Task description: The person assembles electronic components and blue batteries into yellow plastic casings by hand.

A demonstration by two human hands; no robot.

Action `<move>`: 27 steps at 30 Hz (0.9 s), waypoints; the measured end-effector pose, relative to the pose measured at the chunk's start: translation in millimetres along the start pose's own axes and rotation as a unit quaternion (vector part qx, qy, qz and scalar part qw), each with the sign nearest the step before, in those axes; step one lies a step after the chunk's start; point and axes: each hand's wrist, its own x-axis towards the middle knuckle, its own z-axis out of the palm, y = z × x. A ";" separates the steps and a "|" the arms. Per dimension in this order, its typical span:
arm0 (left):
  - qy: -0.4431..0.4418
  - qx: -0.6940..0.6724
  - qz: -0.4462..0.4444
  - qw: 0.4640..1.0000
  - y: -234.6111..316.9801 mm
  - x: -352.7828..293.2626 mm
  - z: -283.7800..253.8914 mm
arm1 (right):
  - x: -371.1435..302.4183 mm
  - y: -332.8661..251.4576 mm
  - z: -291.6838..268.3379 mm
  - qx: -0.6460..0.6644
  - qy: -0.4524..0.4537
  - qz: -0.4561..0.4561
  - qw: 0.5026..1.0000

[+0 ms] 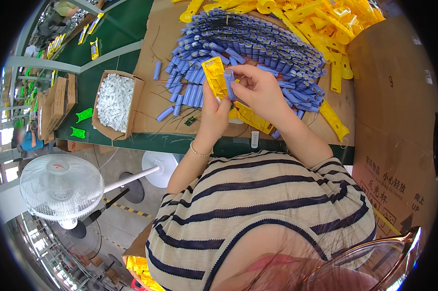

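Above the cardboard-covered bench, my left hand is closed around a yellow plastic housing, tilted with its hollow side up. My right hand pinches a blue cylindrical battery cell between thumb and fingers, at the right edge of that housing. Whether the cell sits inside it or only touches it, I cannot tell. Just beyond my hands spreads a large heap of blue cells with thin dark wires. Another yellow housing lies under my right wrist. A small green circuit board rests left of my left wrist.
Yellow plastic parts are heaped at the back right. A tall cardboard box walls off the right side. On the left stand an open carton of white pieces and bright green plastic parts. A white fan stands lower left.
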 end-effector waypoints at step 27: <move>-0.036 0.006 -0.010 0.999 -17.9 0.4 -1.5 | 14.7 5.6 -3.6 0.044 -0.016 0.083 0.995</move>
